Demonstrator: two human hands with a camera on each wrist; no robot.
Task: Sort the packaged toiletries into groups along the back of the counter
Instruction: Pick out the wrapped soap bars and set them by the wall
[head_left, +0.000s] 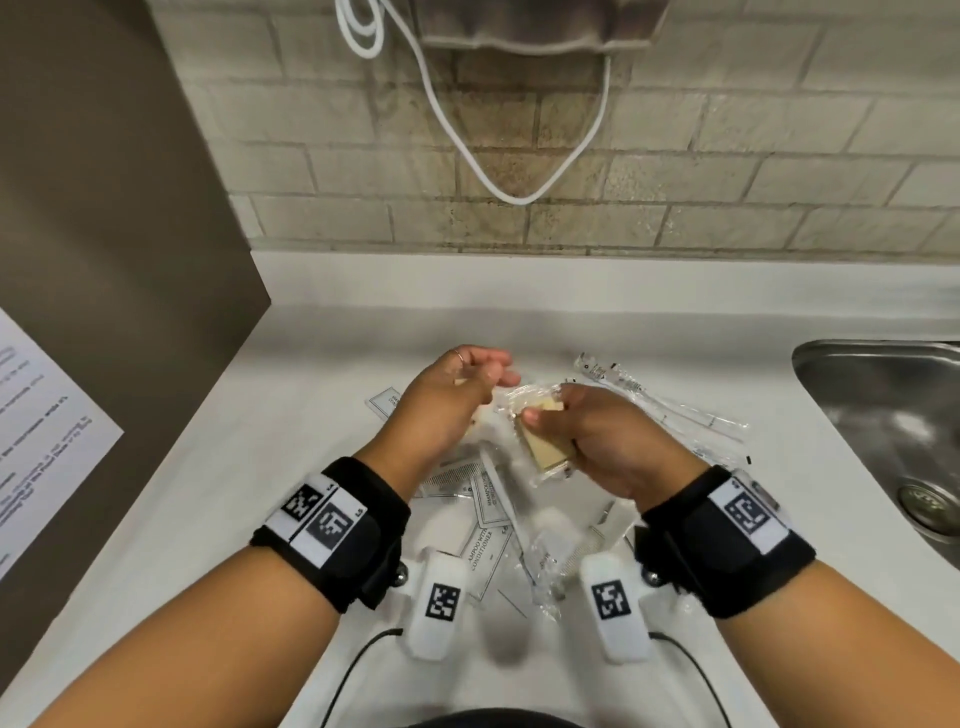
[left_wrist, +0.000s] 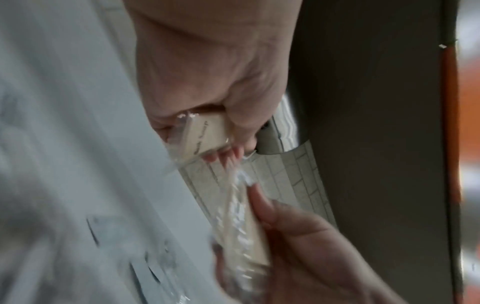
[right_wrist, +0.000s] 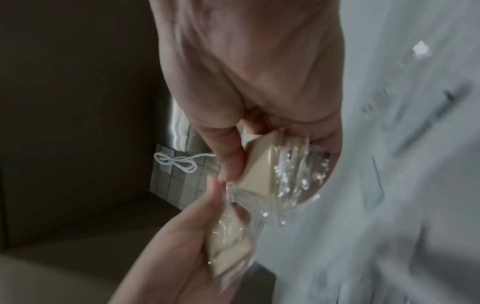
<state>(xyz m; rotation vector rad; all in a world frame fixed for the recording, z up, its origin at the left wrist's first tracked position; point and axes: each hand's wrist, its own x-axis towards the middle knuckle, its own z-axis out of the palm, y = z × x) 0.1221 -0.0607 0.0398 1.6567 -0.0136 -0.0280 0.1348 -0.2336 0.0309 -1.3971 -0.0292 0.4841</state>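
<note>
Each hand holds a cream soap bar in a crinkled clear wrapper, above a loose pile of packets in the middle of the white counter (head_left: 322, 353). My left hand (head_left: 493, 374) pinches one soap bar (left_wrist: 207, 133) between thumb and fingers. My right hand (head_left: 545, 410) grips the other soap bar (head_left: 548, 444), tilted on its edge. The two wrappers touch between the hands. In the right wrist view the right hand's soap bar (right_wrist: 259, 174) sits above the left hand's soap bar (right_wrist: 228, 253).
Under the hands lie shampoo sachets (head_left: 488, 540), a comb in a sleeve (head_left: 452, 480) and wrapped toothbrushes (head_left: 654, 402). A steel sink (head_left: 883, 415) is at the right. A dark panel with a printed sheet (head_left: 41, 426) stands left. A white cord (head_left: 467, 130) hangs on the tiled wall.
</note>
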